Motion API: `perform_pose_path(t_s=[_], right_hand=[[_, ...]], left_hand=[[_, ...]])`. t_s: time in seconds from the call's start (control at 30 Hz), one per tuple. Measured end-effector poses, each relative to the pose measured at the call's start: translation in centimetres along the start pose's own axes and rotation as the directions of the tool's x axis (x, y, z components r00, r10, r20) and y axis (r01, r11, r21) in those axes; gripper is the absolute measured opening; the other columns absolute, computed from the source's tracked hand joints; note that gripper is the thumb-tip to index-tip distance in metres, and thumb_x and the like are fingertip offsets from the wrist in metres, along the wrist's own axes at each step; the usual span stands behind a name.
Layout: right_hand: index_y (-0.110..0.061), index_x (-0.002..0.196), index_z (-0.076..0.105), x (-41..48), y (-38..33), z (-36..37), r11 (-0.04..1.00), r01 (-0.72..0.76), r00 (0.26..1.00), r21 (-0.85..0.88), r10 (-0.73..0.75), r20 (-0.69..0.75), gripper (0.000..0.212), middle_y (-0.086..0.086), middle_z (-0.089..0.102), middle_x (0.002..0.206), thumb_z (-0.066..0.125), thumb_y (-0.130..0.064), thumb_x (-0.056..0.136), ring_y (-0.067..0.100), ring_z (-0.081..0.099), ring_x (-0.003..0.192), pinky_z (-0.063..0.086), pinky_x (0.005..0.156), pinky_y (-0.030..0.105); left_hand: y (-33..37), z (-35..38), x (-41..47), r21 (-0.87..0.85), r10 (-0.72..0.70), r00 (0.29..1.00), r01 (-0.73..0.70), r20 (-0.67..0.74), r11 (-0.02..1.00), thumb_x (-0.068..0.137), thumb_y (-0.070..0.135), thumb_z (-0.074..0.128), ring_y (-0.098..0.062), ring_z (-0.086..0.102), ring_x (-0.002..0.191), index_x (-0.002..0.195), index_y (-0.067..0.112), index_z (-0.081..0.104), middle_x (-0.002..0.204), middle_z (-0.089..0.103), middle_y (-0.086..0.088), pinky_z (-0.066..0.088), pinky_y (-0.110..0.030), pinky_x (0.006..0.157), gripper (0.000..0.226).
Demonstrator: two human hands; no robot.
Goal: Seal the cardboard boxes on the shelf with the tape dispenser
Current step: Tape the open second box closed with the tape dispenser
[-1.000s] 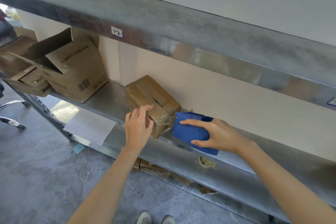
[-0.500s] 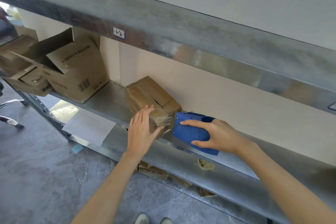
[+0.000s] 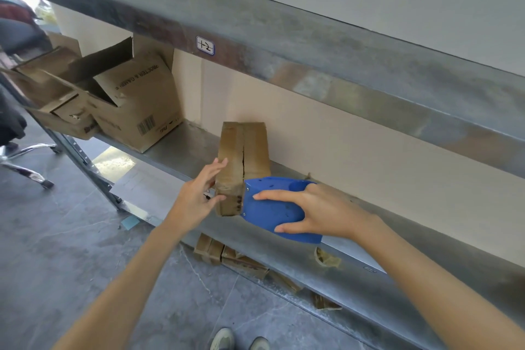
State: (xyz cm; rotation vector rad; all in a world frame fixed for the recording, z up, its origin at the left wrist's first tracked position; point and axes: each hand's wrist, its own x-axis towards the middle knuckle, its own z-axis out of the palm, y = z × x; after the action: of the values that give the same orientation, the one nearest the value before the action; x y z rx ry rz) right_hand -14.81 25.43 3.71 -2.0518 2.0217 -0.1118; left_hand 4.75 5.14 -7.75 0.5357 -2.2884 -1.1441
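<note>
The small cardboard box is standing on the metal shelf, split seam facing out, and a taping pass seems to be starting. The left hand is bracing its side with straight fingers, while the right hand is gripping the blue tape dispenser against its lower edge. The next move is likely calling for a steady draw along the seam.

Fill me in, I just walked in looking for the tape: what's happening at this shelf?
A person is sealing a small cardboard box on the metal shelf. The left hand steadies the box's left side with straight fingers. The right hand grips the blue tape dispenser, its front against the box's near end. The top seam shows a dark gap, not yet taped. Farther left sit open boxes.
</note>
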Motion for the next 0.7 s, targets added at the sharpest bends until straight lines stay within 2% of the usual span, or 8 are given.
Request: perform_pose_path(t_s=[0.07,0.17,0.27,0.37,0.4,0.5,0.57,0.7], right_hand=[[-0.06,0.144,0.029,0.8,-0.3,-0.1,1.0,0.016,1.0,-0.021,-0.016,-0.005,0.059,-0.008,0.036,0.056,0.057,-0.053,0.094,0.009,0.037,0.055,0.033,0.056,0.021],[-0.062,0.142,0.03,1.4,0.2,-0.2,1.0,0.003,1.0,-0.001,-0.003,-0.004,0.059,-0.005,0.038,0.054,0.059,-0.054,0.091,0.01,0.039,0.054,0.042,0.06,0.026],[-0.065,0.139,0.029,1.4,1.1,-0.1,0.998,0.01,1.0,0.059,-0.01,-0.001,0.061,-0.002,0.047,0.057,0.062,-0.055,0.088,0.014,0.044,0.054,0.042,0.056,0.024],[-0.065,0.138,0.03,1.3,1.5,-0.2,0.997,0.022,1.0,0.073,-0.023,0.006,0.061,-0.004,0.044,0.054,0.063,-0.052,0.088,0.015,0.042,0.052,0.041,0.056,0.024],[-0.065,0.138,0.031,1.2,1.7,-0.3,0.997,0.026,1.0,0.077,-0.027,0.008,0.061,-0.004,0.042,0.053,0.063,-0.052,0.089,0.015,0.042,0.052,0.04,0.055,0.022],[-0.068,0.137,0.029,0.6,2.8,-0.5,0.996,0.011,1.0,0.083,-0.012,0.018,0.061,-0.003,0.041,0.052,0.062,-0.053,0.089,0.012,0.044,0.056,0.034,0.055,0.018],[-0.07,0.136,0.029,0.1,3.5,-0.5,0.995,-0.006,1.0,0.097,0.005,0.021,0.061,-0.002,0.042,0.053,0.063,-0.054,0.088,0.012,0.045,0.055,0.034,0.054,0.018],[-0.069,0.135,0.033,-0.4,3.9,-0.5,0.992,-0.018,0.999,0.123,0.014,0.03,0.059,-0.011,0.049,0.056,0.064,-0.053,0.087,0.009,0.047,0.057,0.036,0.053,0.019]], left_hand=[[-0.1,-0.4,0.2,-0.027,-0.062,0.998,0.062,0.007,0.998,0.081,-0.002,0.077,0.002,0.034,0.142,0.141,0.033,0.043,0.154,0.04,0.019,0.047,-0.03,0.106,0.078],[-0.1,-0.8,0.3,-0.047,-0.097,0.995,0.098,0.019,0.994,0.082,0.0,0.077,0.016,0.037,0.132,0.145,0.041,0.037,0.153,0.038,0.025,0.053,-0.031,0.099,0.086],[0.2,-0.8,0.2,-0.074,-0.088,0.996,0.089,0.017,0.993,0.083,-0.003,0.075,0.012,0.033,0.138,0.143,0.053,0.03,0.155,0.033,0.025,0.054,-0.029,0.097,0.093],[0.3,-0.7,0.1,-0.067,-0.082,0.997,0.082,0.004,0.994,0.084,-0.002,0.073,0.003,0.036,0.141,0.139,0.065,0.025,0.156,0.034,0.022,0.054,-0.032,0.096,0.099],[0.3,-0.6,0.1,-0.06,-0.091,0.996,0.091,0.002,0.994,0.085,-0.002,0.073,0.002,0.037,0.14,0.139,0.064,0.024,0.156,0.034,0.023,0.054,-0.032,0.097,0.098],[0.0,-0.5,0.0,-0.055,-0.122,0.993,0.122,-0.001,0.991,0.085,-0.001,0.073,-0.001,0.04,0.139,0.149,0.042,0.025,0.152,0.037,0.028,0.054,-0.031,0.097,0.091],[-0.1,-0.5,0.0,-0.056,-0.127,0.992,0.127,0.006,0.99,0.085,0.0,0.074,-0.003,0.04,0.14,0.15,0.035,0.025,0.151,0.038,0.029,0.055,-0.031,0.097,0.089],[0.0,-0.6,0.1,-0.044,-0.103,0.995,0.103,0.009,0.994,0.085,0.003,0.074,-0.009,0.043,0.14,0.145,0.051,0.025,0.154,0.038,0.024,0.055,-0.038,0.098,0.091]])
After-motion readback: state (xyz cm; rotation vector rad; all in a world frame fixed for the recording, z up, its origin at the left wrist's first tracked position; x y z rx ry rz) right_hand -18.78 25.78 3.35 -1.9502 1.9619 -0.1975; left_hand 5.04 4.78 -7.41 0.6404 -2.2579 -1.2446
